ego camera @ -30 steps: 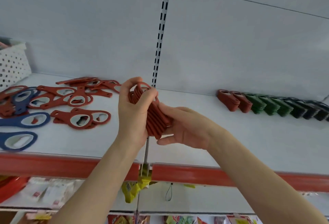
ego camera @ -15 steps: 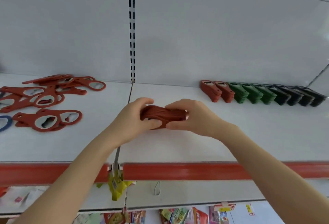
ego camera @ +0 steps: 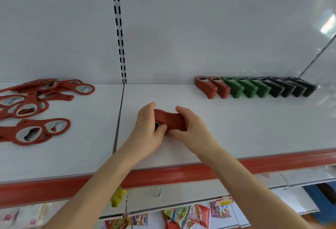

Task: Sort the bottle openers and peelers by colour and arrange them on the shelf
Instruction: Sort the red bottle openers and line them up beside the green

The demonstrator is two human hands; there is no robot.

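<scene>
two hands, left hand (ego camera: 147,128) and right hand (ego camera: 190,127), clasp the red opener stack (ego camera: 170,120) on the shelf (ego camera: 236,134).

A brick-red stack of openers (ego camera: 169,121) is seen on a white shelf (ego camera: 236,128) edged with a red strip (ego camera: 181,176). Behind, red stacks (ego camera: 212,86), green stacks (ego camera: 245,87) and black stacks (ego camera: 291,88) are lined up; the loose openers (ego camera: 32,107) are coloured red.

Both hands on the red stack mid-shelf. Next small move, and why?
Probably shift the red stack back-right and set it against the left end of the back row. The left hand and right hand grip it from both ends, well short of the row, whose left end is two red piles beside green piles.
</scene>
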